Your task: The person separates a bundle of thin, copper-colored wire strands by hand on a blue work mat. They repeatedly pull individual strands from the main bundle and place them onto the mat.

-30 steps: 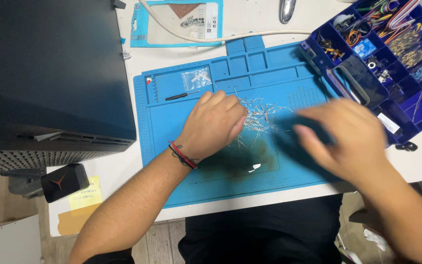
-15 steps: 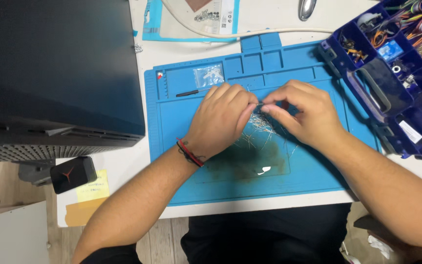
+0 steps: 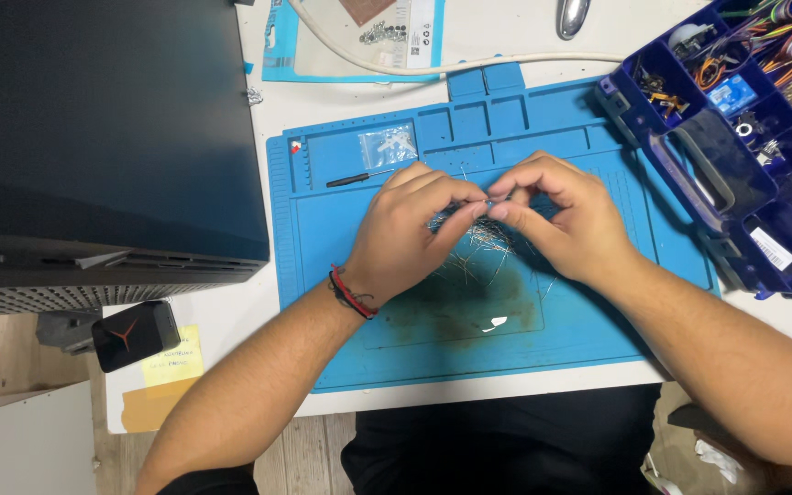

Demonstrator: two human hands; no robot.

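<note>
My left hand [image 3: 412, 231] and my right hand [image 3: 563, 218] meet fingertip to fingertip over a blue work mat [image 3: 414, 339]. Between the pinched fingers sits a very small part, too small to identify. Under both hands lies a loose pile of thin metal pins or wire leads [image 3: 483, 240] scattered on the mat. A red and black band circles my left wrist.
A black computer case [image 3: 103, 137] fills the left. A blue compartment box of small parts [image 3: 735, 119] stands at the right. On the mat's top trays lie a small screwdriver [image 3: 359, 178] and a clear bag of parts [image 3: 389, 145]. A white cable [image 3: 469, 62] runs behind.
The right hand swung in from the right to meet the left. Both hands now pinch together above the pin pile, fingertips touching. The camera has shifted to the left.
</note>
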